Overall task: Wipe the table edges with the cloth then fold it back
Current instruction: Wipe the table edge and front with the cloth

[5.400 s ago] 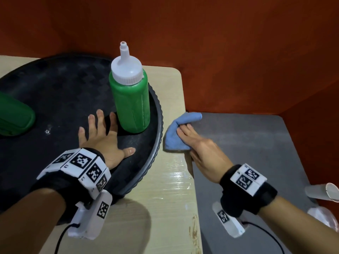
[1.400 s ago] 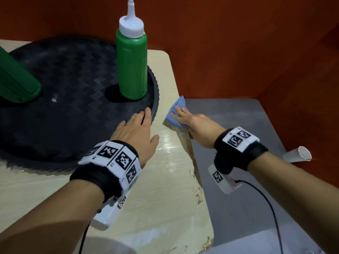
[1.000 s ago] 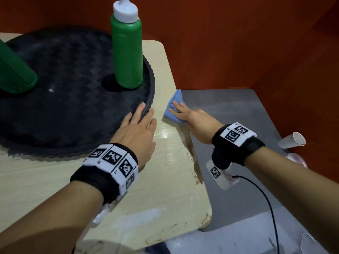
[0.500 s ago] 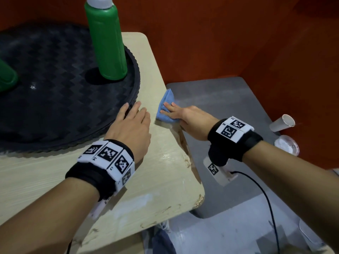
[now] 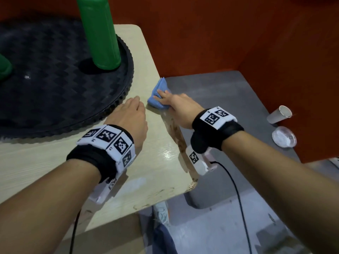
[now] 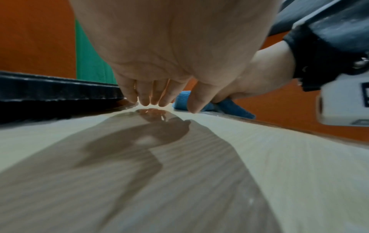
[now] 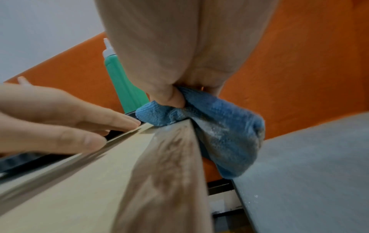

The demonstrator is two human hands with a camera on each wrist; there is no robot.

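From the head view, a pale wood-grain desk [image 5: 157, 162] stands in an orange-walled corner, a grey lower surface [image 5: 229, 99] beside it. The right hand [image 5: 180, 105] grips a bunched blue cloth [image 5: 158, 97] over the desk's worn right edge; the left hand [image 5: 130, 114] rests fingers-down near a black round tray [image 5: 55, 79] carrying a green bottle [image 5: 100, 33].

The left wrist view shows relaxed fingertips [image 6: 143, 97] touching the glossy desktop.

The right wrist view shows the thumb [image 7: 171, 96] pinching the cloth [image 7: 219, 129], which drapes both sides of the edge.
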